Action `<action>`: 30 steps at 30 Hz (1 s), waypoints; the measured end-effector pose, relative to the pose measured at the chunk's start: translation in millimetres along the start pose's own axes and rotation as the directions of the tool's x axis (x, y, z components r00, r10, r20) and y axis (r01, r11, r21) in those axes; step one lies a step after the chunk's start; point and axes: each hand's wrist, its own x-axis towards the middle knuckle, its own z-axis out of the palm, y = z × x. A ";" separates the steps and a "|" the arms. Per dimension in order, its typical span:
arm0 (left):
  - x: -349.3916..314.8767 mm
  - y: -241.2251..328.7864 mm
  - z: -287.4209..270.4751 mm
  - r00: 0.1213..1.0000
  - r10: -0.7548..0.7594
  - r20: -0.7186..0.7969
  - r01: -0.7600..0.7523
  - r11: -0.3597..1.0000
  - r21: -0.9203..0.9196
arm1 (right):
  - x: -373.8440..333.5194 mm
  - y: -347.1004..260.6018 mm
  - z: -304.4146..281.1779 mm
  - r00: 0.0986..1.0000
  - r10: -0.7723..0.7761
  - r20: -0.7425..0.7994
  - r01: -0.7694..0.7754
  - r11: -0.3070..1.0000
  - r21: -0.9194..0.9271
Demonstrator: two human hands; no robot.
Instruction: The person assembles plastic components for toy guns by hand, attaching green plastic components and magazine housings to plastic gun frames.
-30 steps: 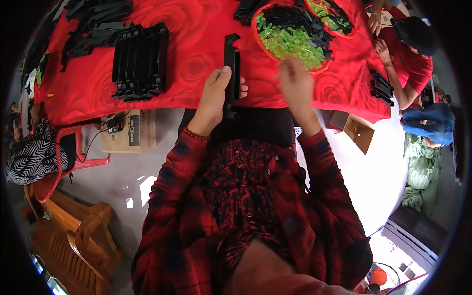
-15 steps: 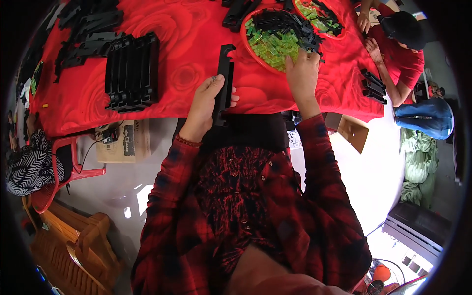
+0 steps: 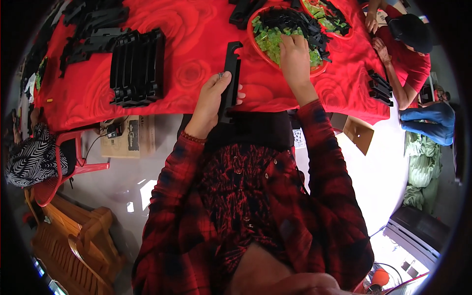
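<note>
Red tablecloth (image 3: 189, 73) fills the head view's top. At its near edge, the left hand (image 3: 210, 98) grips a black bar (image 3: 232, 66); the right hand (image 3: 295, 60) reaches, fingertips bunched, into green pieces (image 3: 268, 43) in a red bowl (image 3: 317, 70), whether holding one I cannot tell. Work looks partway: one stack (image 3: 137, 66) stands neat, other bars (image 3: 101, 43) lie loose.

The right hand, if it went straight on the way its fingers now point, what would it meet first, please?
Probably the small black pieces in the round red container, just beyond the right hand; depth is unclear, so it may brush the green pieces first.
</note>
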 end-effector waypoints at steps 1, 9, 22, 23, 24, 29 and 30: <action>-0.4 0.1 0.5 1.000 -0.001 -0.001 0.001 1.000 -0.001 | 1.1 -0.7 -0.6 1.000 -0.001 0.002 0.001 1.000 0.000; -1.8 0.4 0.7 1.000 -0.009 0.011 0.009 1.000 -0.017 | 7.3 12.6 -0.1 0.993 0.011 -0.117 -0.004 0.998 0.066; -22.1 4.4 8.8 0.981 0.003 0.194 0.036 0.980 -0.195 | 11.2 -26.6 -66.4 0.926 0.351 0.137 -0.331 0.584 0.741; -27.3 5.5 11.1 0.983 0.002 0.183 0.035 0.980 -0.198 | 10.6 -36.8 -75.4 0.926 0.347 0.146 -0.334 0.578 0.744; -31.8 6.5 13.2 0.980 0.011 0.200 0.031 0.978 -0.207 | 10.8 -49.6 -85.2 0.921 0.340 0.192 -0.355 0.525 0.774; -40.7 5.2 20.2 0.969 -0.012 0.248 0.094 0.942 -0.323 | 5.5 -83.1 -110.9 0.877 0.301 0.374 -0.458 0.289 0.840; -42.8 5.3 20.7 0.969 -0.010 0.247 0.093 0.941 -0.325 | 3.8 -85.9 -111.0 0.877 0.299 0.375 -0.458 0.290 0.840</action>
